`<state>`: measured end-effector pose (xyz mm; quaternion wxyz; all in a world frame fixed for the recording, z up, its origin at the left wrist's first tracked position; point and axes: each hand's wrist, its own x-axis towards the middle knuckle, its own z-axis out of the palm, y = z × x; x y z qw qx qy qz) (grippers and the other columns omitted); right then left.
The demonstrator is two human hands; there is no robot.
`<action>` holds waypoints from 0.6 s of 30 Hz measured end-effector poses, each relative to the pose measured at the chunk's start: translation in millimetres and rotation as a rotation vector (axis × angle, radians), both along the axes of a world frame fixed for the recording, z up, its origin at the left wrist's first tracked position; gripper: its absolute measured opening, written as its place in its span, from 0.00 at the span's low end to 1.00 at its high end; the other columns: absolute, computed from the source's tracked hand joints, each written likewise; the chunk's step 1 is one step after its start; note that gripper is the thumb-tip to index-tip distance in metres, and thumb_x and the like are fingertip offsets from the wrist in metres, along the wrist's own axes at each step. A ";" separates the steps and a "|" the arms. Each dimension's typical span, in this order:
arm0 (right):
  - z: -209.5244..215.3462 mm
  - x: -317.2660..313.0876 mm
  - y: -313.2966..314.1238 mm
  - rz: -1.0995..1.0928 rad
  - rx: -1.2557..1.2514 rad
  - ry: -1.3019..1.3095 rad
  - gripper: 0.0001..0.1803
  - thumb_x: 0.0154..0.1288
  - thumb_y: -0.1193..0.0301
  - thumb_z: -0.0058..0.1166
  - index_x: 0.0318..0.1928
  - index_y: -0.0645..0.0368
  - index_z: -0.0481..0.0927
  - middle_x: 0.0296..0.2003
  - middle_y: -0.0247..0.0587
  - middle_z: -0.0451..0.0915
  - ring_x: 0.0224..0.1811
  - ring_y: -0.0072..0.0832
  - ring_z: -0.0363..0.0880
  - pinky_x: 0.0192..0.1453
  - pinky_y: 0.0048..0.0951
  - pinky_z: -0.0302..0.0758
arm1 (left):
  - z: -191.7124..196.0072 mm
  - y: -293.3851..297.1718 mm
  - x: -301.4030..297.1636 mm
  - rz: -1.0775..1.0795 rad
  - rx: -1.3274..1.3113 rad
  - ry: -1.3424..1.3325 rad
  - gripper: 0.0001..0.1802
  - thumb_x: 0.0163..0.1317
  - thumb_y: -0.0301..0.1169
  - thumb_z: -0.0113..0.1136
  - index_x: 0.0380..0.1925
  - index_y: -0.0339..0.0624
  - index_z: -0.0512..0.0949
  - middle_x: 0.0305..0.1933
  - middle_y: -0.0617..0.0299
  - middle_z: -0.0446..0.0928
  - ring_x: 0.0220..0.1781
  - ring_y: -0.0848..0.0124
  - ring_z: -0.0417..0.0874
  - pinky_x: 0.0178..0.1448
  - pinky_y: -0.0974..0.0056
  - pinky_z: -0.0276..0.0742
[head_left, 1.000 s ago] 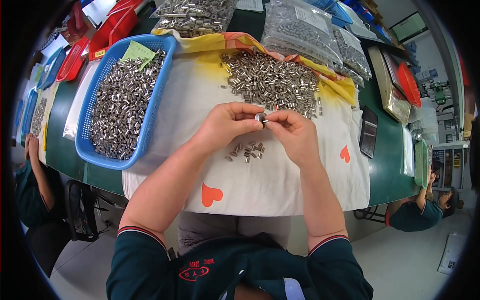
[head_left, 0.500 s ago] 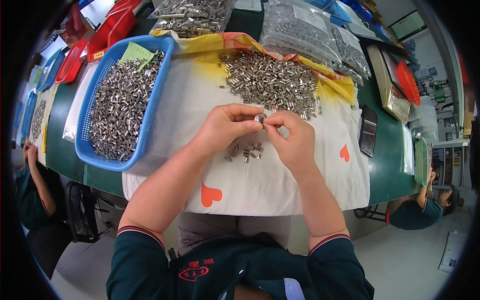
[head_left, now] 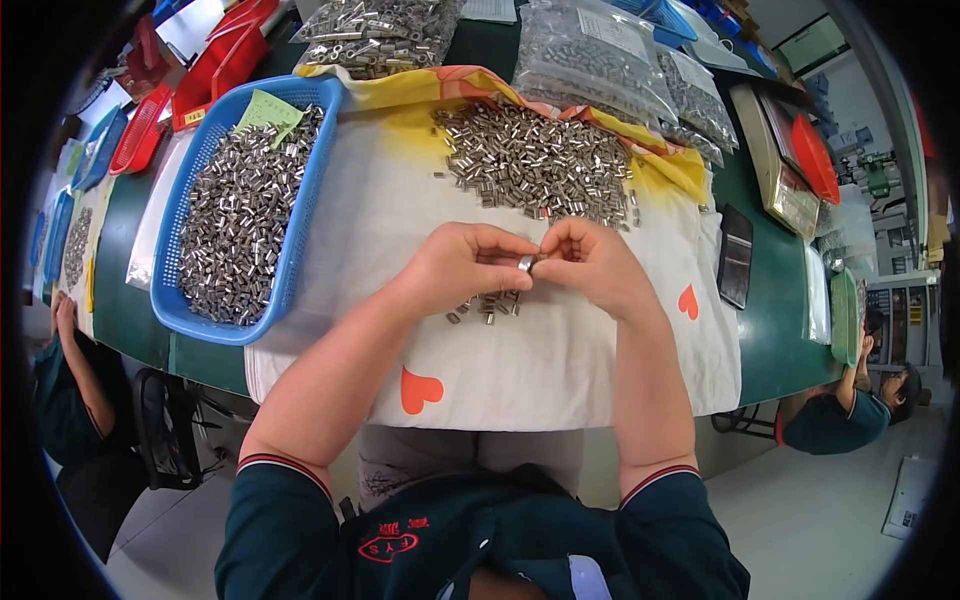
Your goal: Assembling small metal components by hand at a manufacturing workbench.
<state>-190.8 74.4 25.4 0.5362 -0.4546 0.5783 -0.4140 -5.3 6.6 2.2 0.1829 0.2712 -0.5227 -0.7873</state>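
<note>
Sleeves of short silvery metal fill the long blue plastic basket [head_left: 240,215] that sits at the far left of the white cloth with orange heart shapes [head_left: 560,370], which serves as the landmark for everything else. Just right of that basket, over the middle of the cloth, the person's left hand [head_left: 455,268] is closed with thumb and fingers pinching a single small shiny metal sleeve [head_left: 525,264]. The right hand [head_left: 590,265] meets it from the other side, its fingertips pinched on the same piece, so both hands grasp the sleeve between them, held a little above the cloth. Directly beneath the hands a small cluster of loose metal sleeves [head_left: 485,305] lies on the cloth, and a large heap of the same metal pieces [head_left: 535,165] spreads across the cloth's far edge. Such a sleeve looks light, stiff and smooth, probably slippery, so a fingertip pinch across its round sides seems the surest hold. Right of the cloth, on the green table [head_left: 770,320], lies a flat black rectangular object [head_left: 735,257].
</note>
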 end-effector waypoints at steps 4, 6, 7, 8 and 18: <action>4.5 2.2 -14.1 -0.129 -0.178 0.421 0.05 0.50 0.73 0.56 0.28 0.61 0.77 0.22 0.31 0.74 0.23 0.18 0.70 0.29 0.20 0.68 | -1.0 7.4 0.3 -0.155 -0.271 -0.112 0.17 0.46 0.27 0.66 0.39 0.38 0.78 0.30 0.68 0.77 0.31 0.83 0.73 0.36 0.76 0.70; -1.5 12.5 -24.9 -0.091 -0.263 0.667 0.05 0.48 0.72 0.56 0.27 0.60 0.77 0.22 0.37 0.74 0.25 0.27 0.73 0.31 0.27 0.70 | -1.8 6.2 2.2 -0.161 -0.190 -0.080 0.16 0.48 0.26 0.65 0.39 0.37 0.77 0.30 0.67 0.77 0.32 0.82 0.74 0.36 0.75 0.71; -10.0 15.4 -28.9 -0.067 -0.388 0.927 0.05 0.47 0.73 0.55 0.26 0.60 0.77 0.23 0.39 0.74 0.27 0.31 0.73 0.34 0.30 0.70 | -1.3 4.2 2.7 -0.160 -0.193 -0.079 0.16 0.48 0.26 0.65 0.39 0.37 0.77 0.30 0.67 0.77 0.32 0.82 0.74 0.36 0.75 0.71; -16.2 17.4 -31.7 -0.042 -0.513 1.187 0.04 0.46 0.73 0.55 0.25 0.59 0.77 0.24 0.41 0.75 0.30 0.34 0.74 0.36 0.33 0.70 | -1.1 1.1 2.8 -0.091 -0.135 -0.030 0.16 0.49 0.24 0.63 0.40 0.36 0.77 0.32 0.66 0.77 0.33 0.82 0.74 0.37 0.75 0.71; -24.7 26.3 -30.0 -0.093 -0.611 1.246 0.01 0.45 0.74 0.54 0.22 0.56 0.76 0.24 0.38 0.73 0.33 0.35 0.72 0.39 0.35 0.66 | -0.2 -7.3 1.5 0.147 -0.033 0.029 0.16 0.53 0.22 0.58 0.43 0.32 0.73 0.37 0.61 0.77 0.37 0.78 0.76 0.42 0.74 0.72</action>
